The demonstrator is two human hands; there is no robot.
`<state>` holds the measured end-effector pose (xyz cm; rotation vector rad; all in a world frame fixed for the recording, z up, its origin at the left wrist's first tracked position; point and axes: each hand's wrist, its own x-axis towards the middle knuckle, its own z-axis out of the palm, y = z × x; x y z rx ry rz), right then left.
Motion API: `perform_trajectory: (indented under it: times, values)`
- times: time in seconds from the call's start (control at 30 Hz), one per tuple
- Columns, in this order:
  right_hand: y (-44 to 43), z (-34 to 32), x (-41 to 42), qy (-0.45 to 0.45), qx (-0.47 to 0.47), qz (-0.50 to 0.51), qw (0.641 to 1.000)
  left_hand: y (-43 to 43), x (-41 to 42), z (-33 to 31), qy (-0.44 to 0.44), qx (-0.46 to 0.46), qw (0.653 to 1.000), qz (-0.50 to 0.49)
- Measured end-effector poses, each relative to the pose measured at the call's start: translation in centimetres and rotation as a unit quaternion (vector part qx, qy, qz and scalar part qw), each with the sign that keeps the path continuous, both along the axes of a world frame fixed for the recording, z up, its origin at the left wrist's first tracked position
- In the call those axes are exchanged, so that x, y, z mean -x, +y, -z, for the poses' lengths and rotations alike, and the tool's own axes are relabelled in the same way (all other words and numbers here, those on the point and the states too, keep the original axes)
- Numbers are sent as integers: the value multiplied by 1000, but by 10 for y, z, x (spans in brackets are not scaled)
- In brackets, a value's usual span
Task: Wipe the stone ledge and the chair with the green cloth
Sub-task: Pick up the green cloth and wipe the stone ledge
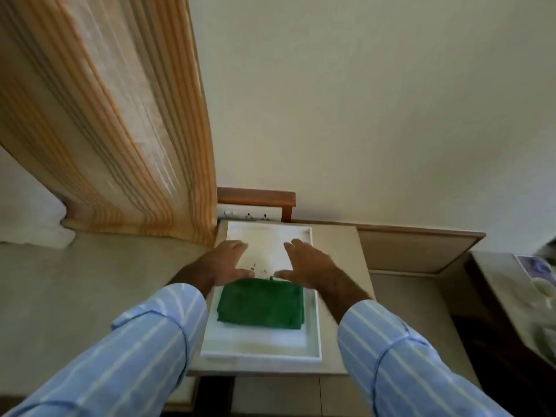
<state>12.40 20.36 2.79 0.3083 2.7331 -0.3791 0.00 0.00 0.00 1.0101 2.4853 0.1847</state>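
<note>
A folded green cloth [261, 304] lies in a white tray [314, 341] that rests on a beige stone-topped stand [358, 254]. My left hand [224, 261] hovers over the tray just beyond the cloth's far left corner, fingers spread and holding nothing. Across from it, my right hand [310, 263] is held palm down above the tray past the cloth's far right corner, also with fingers apart. Neither hand touches the cloth. A long pale stone ledge [90, 284] runs off to the left of the stand. No chair can be made out.
A striped orange curtain [120, 130] hangs down to the ledge at left, beside a white pillow or cloth [33, 218]. A switch panel [249, 213] in a wooden frame sits on the wall behind the tray. At the right edge a dark table [511, 296] carries blurred white crockery.
</note>
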Motion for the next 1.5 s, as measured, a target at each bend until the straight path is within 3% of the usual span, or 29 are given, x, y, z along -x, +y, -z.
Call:
perform_trajectory:
  times: [0.13,0.27,0.43,0.6,0.87,1.07,1.17,1.5]
  values:
    - [-9,27,-6,-93,-25,-15,995,-3,-16,23,6,54,998,23]
    - [-9,35,1,-124,-24,-22,992,-3,-22,31,-11,36,999,-11]
    - [-16,21,34,-161,-6,-64,985,-23,-21,16,-104,-71,989,-84]
    - [-65,-10,82,-120,81,-61,988,-96,-5,-13,-150,-203,942,-220]
    - [-226,-46,156,-15,198,-82,977,-285,28,-44,-83,-282,878,-379]
    - [-359,-43,193,17,331,-32,943,-428,34,-47,-12,-314,834,-454]
    - [-421,-34,204,12,372,-22,928,-485,32,-43,3,-328,808,-490]
    - [-554,12,254,-67,425,-28,902,-602,53,-5,22,-292,778,-556]
